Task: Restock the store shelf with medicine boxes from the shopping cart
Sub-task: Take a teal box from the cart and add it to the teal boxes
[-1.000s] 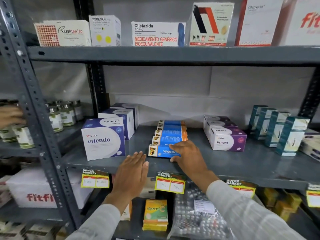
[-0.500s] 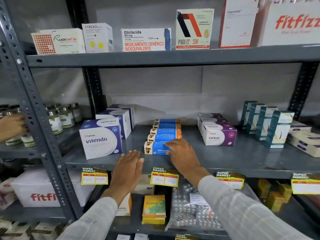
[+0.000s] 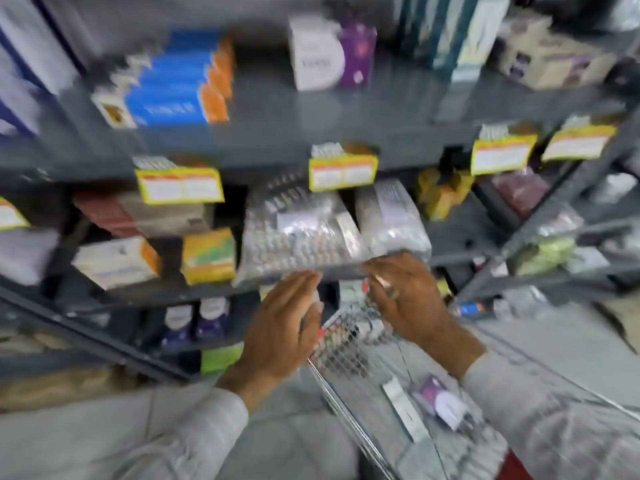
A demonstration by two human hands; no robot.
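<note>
The view is blurred by motion. My left hand [image 3: 282,327] and my right hand [image 3: 408,299] hang side by side over the wire shopping cart [image 3: 349,355], both empty with fingers spread. In the cart lie a purple-and-white medicine box [image 3: 440,400] and a grey box [image 3: 403,408]. Up on the grey shelf [image 3: 311,133] sits the row of blue-and-orange boxes [image 3: 173,88], with a purple-and-white box [image 3: 332,53] to its right.
Yellow price tags [image 3: 341,169] hang on the shelf edge. Below are bags of blister packs [image 3: 298,233], a yellow-green box [image 3: 209,256], a white box [image 3: 116,261] and dark bottles [image 3: 195,318]. Teal boxes [image 3: 450,32] stand at the upper right. Grey floor lies to the right.
Both hands have left the shelf and the blue boxes and dropped over the cart. My head has turned down and right, so the shelf now sits high in view.
</note>
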